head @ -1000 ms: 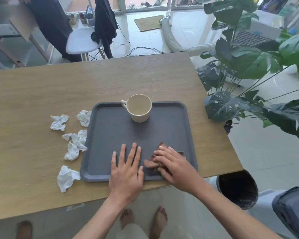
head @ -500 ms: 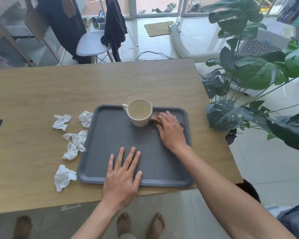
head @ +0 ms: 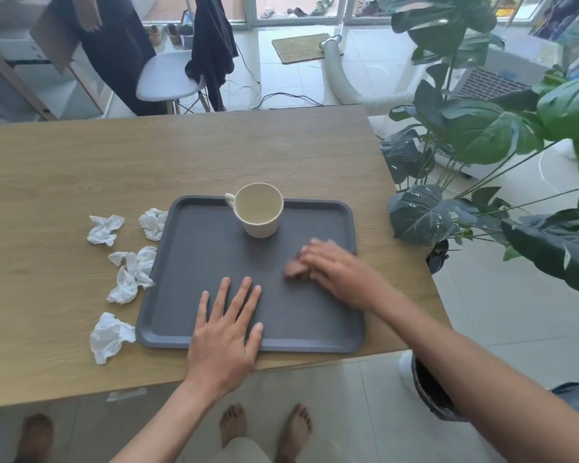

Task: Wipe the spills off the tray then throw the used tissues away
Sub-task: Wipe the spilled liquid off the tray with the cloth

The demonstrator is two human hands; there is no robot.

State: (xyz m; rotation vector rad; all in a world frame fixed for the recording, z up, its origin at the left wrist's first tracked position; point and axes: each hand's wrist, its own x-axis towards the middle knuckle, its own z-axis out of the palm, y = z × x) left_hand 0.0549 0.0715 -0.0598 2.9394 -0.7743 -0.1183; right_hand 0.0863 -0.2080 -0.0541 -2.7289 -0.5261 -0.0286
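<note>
A dark grey tray (head: 194,262) lies on the wooden table (head: 81,168). My left hand (head: 226,332) rests flat on the tray's near edge, fingers spread, holding nothing. My right hand (head: 336,270), blurred by motion, presses a brown-stained tissue (head: 293,269) onto the tray's right half. A cream mug (head: 258,208) stands upright at the tray's far edge. Several crumpled white tissues (head: 131,272) lie on the table left of the tray. A dark bin (head: 428,392) sits on the floor below the table's near right corner, partly hidden by my right arm.
A big leafy plant (head: 482,135) stands right of the table. Behind the table are a white chair (head: 168,78) with dark clothing, a person in dark clothes, and a hose on the floor. My bare feet show below the table edge.
My right hand slid the stained tissue from the tray's near side up beside the mug, then back toward the middle right. My left hand stayed flat on the tray's near edge.
</note>
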